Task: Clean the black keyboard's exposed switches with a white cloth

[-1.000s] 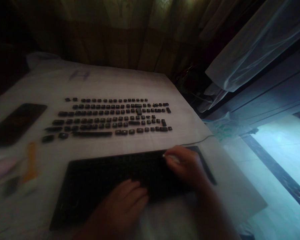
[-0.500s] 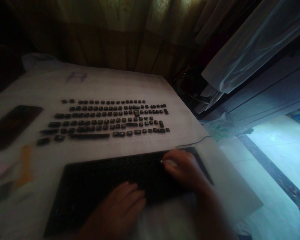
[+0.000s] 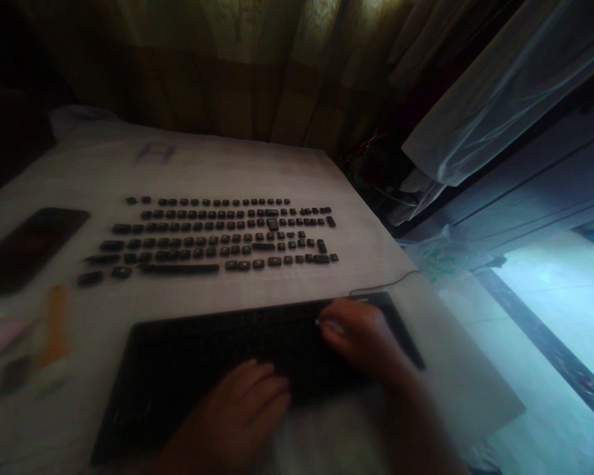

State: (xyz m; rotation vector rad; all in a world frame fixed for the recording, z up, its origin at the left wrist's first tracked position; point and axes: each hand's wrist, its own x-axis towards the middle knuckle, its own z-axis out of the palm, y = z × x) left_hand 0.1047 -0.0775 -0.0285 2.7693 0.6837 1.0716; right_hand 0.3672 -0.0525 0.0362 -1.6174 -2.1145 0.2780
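Note:
A black keyboard base (image 3: 202, 349), its keycaps off, lies on the white-covered table close to me. My left hand (image 3: 242, 409) rests on its near edge, fingers stretched out and lying flat, holding nothing that shows. Over the right part of the base, my right hand (image 3: 359, 336) is closed in a pinch. A small white-tipped thing (image 3: 318, 322) pokes out from its fingertips; most of it is hidden. Beyond the base, loose black keycaps (image 3: 228, 251) lie in several rows, with the long space bar (image 3: 181, 268) in the nearest row.
A dark phone (image 3: 32, 247) lies at the left. Nearer are an orange strip (image 3: 55, 323), a pinkish item (image 3: 2, 336) and a small dark piece (image 3: 14, 375), all blurred. A cable (image 3: 386, 284) leaves the base toward a clear plastic bag (image 3: 438, 254) beyond the table's right edge.
The view has shifted slightly. Both hands stay at nearly the same places on the keyboard base, and the keycaps lie as before.

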